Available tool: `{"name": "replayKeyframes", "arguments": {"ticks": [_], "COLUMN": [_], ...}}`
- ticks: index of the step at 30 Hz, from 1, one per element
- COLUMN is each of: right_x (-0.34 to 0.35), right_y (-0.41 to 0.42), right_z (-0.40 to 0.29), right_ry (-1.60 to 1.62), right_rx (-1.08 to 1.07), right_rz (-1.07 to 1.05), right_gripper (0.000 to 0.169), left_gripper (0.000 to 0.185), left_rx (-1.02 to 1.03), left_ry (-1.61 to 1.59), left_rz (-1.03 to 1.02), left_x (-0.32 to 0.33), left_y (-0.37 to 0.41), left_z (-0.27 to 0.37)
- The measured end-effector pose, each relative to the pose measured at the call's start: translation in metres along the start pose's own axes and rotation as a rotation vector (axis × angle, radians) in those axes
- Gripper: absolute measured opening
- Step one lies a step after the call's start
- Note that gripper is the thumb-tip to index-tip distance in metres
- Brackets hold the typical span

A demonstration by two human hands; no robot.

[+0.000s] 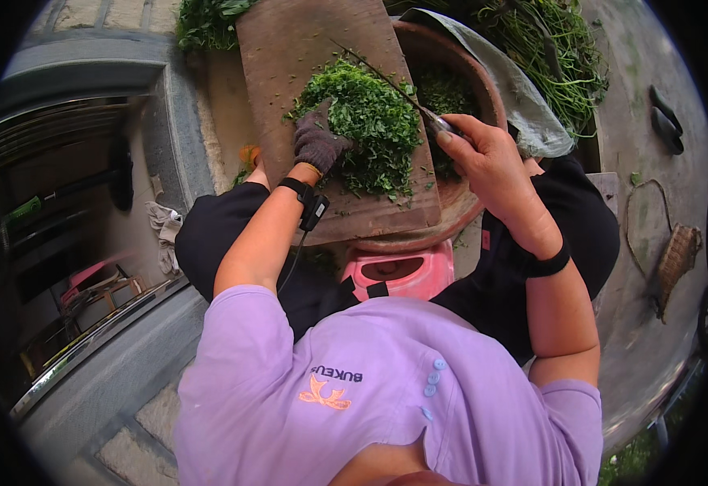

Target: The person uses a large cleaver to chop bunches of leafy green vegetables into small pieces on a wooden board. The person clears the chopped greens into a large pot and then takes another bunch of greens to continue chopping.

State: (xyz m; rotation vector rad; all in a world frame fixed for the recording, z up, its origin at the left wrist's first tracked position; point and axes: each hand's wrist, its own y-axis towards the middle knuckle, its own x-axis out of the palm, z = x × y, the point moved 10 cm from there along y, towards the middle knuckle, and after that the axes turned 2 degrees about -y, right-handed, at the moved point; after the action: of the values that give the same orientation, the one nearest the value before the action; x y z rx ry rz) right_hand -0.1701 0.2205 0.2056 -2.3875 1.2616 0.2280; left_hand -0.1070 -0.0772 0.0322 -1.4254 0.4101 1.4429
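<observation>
A heap of finely chopped green leaves point(369, 124) lies on a worn wooden board point(281, 54). In a dark knitted glove, my left hand point(319, 141) presses against the near left side of the heap, thumb and fingers apart. My right hand point(481, 149) grips a knife point(390, 84) by its handle. The thin dark blade slants up and left over the heap's far right edge. Under the board's right side is a wide terracotta basin point(494, 91), with more cut greens point(442, 91) inside; the board hides part of it.
Long green stalks point(566, 79) are piled at the upper right, beside a grey-green plastic sheet point(515, 91). Leafy greens point(211, 24) lie at the upper left. Between my legs stands a pink plastic stool point(402, 288). Dark shoes point(666, 124) and a brown woven object point(678, 261) lie on the floor at right.
</observation>
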Motion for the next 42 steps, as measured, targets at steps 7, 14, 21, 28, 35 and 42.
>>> {"name": "replayKeyframes", "arguments": {"ticks": [7, 14, 21, 28, 35, 42], "right_x": [0.006, 0.019, 0.023, 0.050, 0.077, 0.133], "right_y": [0.010, 0.024, 0.022, -0.001, -0.009, -0.014], "right_z": [0.015, 0.034, 0.058, 0.047, 0.058, 0.079], "right_ry": [-0.013, -0.090, -0.186, 0.097, -0.476, -0.712], "right_rx": [0.051, 0.121, 0.158, 0.031, -0.009, 0.049], "right_rz": [0.010, -0.020, -0.031, -0.164, -0.123, -0.298], "right_gripper": [0.034, 0.040, 0.039, 0.043, 0.041, 0.035], "left_gripper": [0.097, 0.082, 0.082, 0.134, 0.127, 0.071], "left_rx": [-0.027, -0.144, -0.267, -0.321, -0.421, -0.010], "left_ry": [0.044, -0.035, -0.209, -0.011, 0.288, 0.242], "left_rz": [-0.018, 0.122, 0.016, -0.173, -0.320, -0.214], "left_x": [0.016, 0.007, 0.014, 0.077, 0.068, 0.150], "left_y": [0.040, 0.032, -0.031, -0.045, -0.053, -0.007], "left_z": [-0.016, -0.011, -0.015, -0.027, -0.012, -0.034]}}
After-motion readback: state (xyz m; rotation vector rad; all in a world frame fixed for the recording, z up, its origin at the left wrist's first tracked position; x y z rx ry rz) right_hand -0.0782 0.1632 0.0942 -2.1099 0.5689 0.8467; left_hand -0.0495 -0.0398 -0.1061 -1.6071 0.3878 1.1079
